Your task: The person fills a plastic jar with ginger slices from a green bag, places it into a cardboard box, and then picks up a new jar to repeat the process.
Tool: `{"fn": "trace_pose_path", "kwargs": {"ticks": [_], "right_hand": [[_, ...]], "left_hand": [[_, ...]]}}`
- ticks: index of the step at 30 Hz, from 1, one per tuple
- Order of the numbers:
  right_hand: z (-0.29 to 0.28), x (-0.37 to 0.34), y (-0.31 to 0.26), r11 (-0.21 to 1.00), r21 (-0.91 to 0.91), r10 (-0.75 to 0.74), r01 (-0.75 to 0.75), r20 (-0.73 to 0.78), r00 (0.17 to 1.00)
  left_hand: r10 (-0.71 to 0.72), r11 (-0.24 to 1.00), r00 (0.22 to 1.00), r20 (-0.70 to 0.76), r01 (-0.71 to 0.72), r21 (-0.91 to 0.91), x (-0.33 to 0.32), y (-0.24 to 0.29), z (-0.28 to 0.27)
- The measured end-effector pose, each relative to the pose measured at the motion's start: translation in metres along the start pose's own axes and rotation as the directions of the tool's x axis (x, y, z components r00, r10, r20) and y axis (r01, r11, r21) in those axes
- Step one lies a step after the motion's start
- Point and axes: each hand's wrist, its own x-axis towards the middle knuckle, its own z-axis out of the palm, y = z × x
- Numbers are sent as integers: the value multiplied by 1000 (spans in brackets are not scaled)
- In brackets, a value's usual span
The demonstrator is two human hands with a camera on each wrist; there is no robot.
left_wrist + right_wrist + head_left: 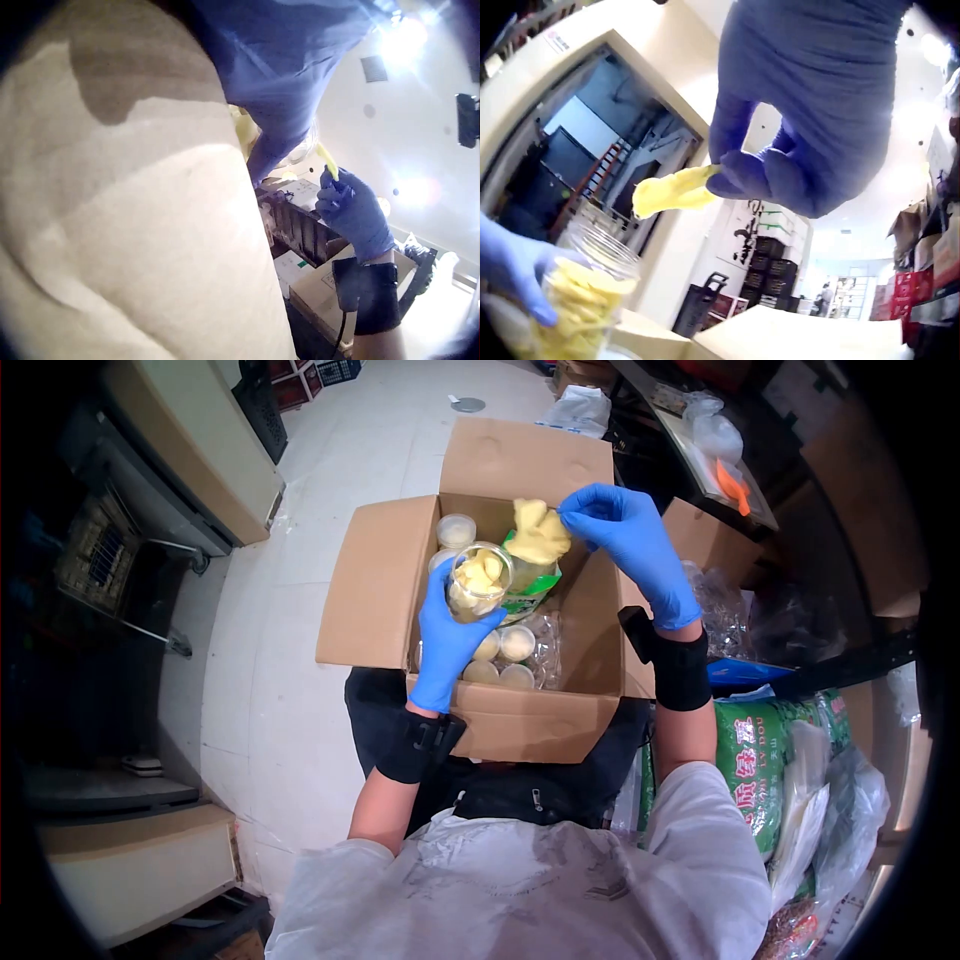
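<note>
My left hand (452,645), in a blue glove, grips a clear round jar (604,247) with yellow pieces (481,572) inside. The jar has no lid on and is held over an opened cardboard box (540,725). To its right, my gloved right hand (640,550) pinches a flat, lobed yellow piece (540,532) by its edge, between thumb and fingertips. In the right wrist view that piece appears thin and hangs level beside the jar's mouth. Beneath it in the box stands a green and clear bag (530,598). Lidded round tubs (516,643) sit near the box's front.
Another tub (456,530) stands at the box's back left. Flaps spread outward on its sides. Green printed sacks (750,760) and plastic bags lie at the right, below a shelf (710,455) holding an orange scoop (733,486). A wire trolley (110,560) is at left on the tiled floor.
</note>
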Motion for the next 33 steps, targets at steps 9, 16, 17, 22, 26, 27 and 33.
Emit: {"fn": "trace_pose_path", "kwargs": {"ticks": [9, 16, 17, 22, 26, 27, 33], "right_hand": [[43, -5, -9, 996, 24, 84, -87, 131, 988], [49, 0, -4, 986, 17, 157, -167, 246, 956], [49, 1, 0, 986, 15, 156, -165, 246, 957], [55, -6, -1, 960, -195, -162, 203, 206, 965], [55, -6, 3, 833, -416, -313, 366, 191, 930], [54, -7, 3, 832, -416, -313, 366, 191, 930], [49, -9, -5, 706, -489, -430, 512, 278, 859]], "left_hand": [[-70, 997, 994, 84, 71, -13, -1, 13, -4], [20, 1000, 1000, 2, -19, -16, -3, 18, 0], [-26, 999, 999, 40, 27, -30, -3, 19, -1], [-73, 994, 994, 77, 79, -70, -4, 18, -1], [-38, 999, 996, 79, 40, -29, -3, 15, -1], [-22, 999, 995, 97, 26, -37, -3, 15, -2], [-22, 999, 996, 91, 25, -31, -3, 18, -2]]}}
